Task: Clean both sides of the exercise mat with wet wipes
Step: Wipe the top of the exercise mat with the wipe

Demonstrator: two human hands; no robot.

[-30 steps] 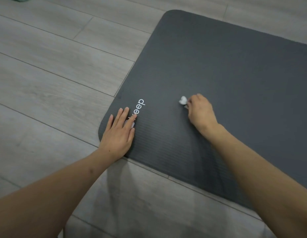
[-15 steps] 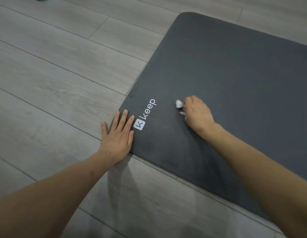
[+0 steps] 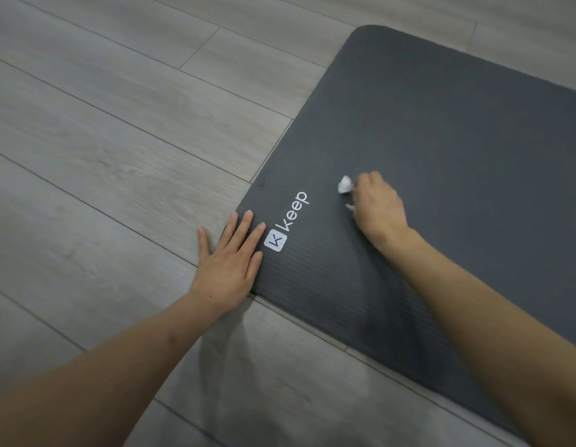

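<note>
On the grey wood-plank floor (image 3: 103,156) in the head view, we see the dark grey exercise mat (image 3: 457,140) lying flat, spreading from the middle of the scene to the right and far edges, its ribbed top side up. Near its left corner sits the white "keep" logo (image 3: 288,222). Our left hand (image 3: 227,264) lies flat with straight, spread fingers across that near-left corner, fingertips on the mat just left of the logo, the heel of the hand and the thumb on the floor. Further right, our right hand (image 3: 378,209) rests knuckles-up on the mat, fingers curled around a bunched white wet wipe (image 3: 344,184) that pokes out at the fingertips and seems to touch the mat, though blur makes the contact hard to confirm. Both forearms are bare.
</note>
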